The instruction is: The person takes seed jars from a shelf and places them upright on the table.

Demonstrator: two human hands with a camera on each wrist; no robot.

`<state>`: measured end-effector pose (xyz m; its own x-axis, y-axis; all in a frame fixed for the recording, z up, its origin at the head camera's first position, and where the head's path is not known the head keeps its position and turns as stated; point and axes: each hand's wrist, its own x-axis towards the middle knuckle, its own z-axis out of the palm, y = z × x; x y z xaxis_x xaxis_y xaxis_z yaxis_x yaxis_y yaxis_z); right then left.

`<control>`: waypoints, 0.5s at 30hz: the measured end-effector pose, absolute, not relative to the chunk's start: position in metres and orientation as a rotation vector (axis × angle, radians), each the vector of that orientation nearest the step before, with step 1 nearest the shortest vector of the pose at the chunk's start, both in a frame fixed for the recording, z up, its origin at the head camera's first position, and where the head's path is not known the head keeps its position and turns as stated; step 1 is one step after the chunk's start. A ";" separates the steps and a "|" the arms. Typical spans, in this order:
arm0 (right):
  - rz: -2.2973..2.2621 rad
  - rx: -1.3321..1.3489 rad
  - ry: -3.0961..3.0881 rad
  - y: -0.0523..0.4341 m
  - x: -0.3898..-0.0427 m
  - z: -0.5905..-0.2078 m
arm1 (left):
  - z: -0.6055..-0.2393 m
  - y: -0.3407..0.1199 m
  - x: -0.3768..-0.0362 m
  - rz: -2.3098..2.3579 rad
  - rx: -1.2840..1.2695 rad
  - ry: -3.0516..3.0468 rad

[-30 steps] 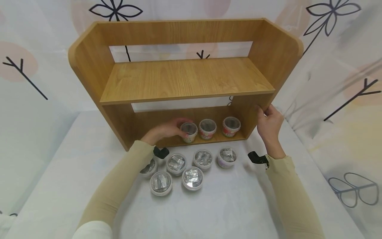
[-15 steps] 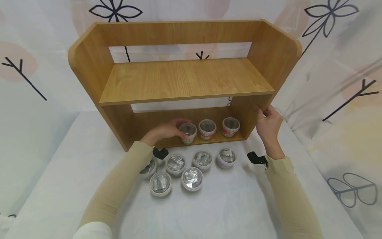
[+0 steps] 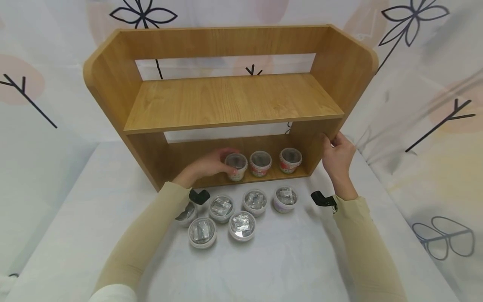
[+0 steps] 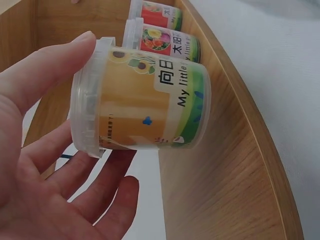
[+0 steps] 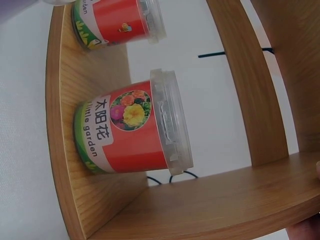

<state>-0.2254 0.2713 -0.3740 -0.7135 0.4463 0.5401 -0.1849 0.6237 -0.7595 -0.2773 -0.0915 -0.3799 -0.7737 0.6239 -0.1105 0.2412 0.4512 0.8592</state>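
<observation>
Fingers of the left hand curl round the small yellow-labelled plastic cup with a clear lid, thumb across its top edge in the left wrist view and the other fingers cupped under its lid end, so the cup is gripped. It stands on the lower board of the light wooden 2-tier shelf unit, leftmost of 3 cups there, with the 2 red-labelled cups just beside it to the right. Its label is yellow above and green at the base, printed with flowers and the words "My little". The right hand grips the front edge of the shelf unit's right side panel, fingers curled on the wood. In front of the shelf, 6 more clear-lidded cups sit close together on the white table. White cloth with black flower and branch drawings hangs behind.
</observation>
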 end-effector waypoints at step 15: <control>1.096 -0.192 -2.083 0.270 -0.226 -0.374 | -0.364 -0.092 -0.256 1.278 0.834 2.423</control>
